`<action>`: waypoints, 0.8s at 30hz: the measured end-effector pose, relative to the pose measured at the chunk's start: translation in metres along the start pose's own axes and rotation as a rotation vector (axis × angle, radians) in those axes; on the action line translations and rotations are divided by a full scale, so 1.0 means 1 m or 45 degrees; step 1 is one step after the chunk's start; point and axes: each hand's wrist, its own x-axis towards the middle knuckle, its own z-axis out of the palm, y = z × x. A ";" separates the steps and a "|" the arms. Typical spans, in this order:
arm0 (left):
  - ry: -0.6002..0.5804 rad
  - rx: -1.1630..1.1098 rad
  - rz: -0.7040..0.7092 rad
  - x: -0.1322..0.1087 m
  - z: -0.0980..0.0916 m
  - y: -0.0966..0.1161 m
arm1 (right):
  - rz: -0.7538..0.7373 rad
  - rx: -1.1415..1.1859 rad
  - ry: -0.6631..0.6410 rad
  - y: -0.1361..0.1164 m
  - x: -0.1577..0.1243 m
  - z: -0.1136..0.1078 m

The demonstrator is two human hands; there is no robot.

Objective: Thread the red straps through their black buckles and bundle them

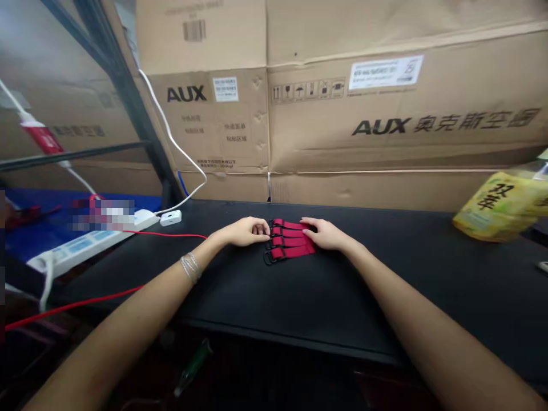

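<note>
Several red fabric straps [290,240] with black rings at their left ends lie side by side in a neat row on the black table [299,297]. My left hand [244,231] rests at the straps' left ends, fingers curled onto the black rings. My right hand [325,233] lies on the right ends of the straps, fingers bent and pressing down on the red fabric. A silver bracelet sits on my left wrist.
Large AUX cardboard boxes [385,114] form a wall behind the table. A white power strip [85,242], a small white adapter [170,217], white cable and red wire [85,299] lie at the left. A yellow-green bottle [500,205] sits at the right.
</note>
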 end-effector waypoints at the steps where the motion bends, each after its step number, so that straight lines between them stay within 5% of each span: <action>1: 0.001 0.002 -0.002 0.000 0.000 0.000 | -0.002 0.003 0.000 0.000 0.000 0.000; 24: 0.000 0.004 0.021 0.001 0.001 -0.003 | -0.016 -0.028 -0.006 0.001 0.000 0.000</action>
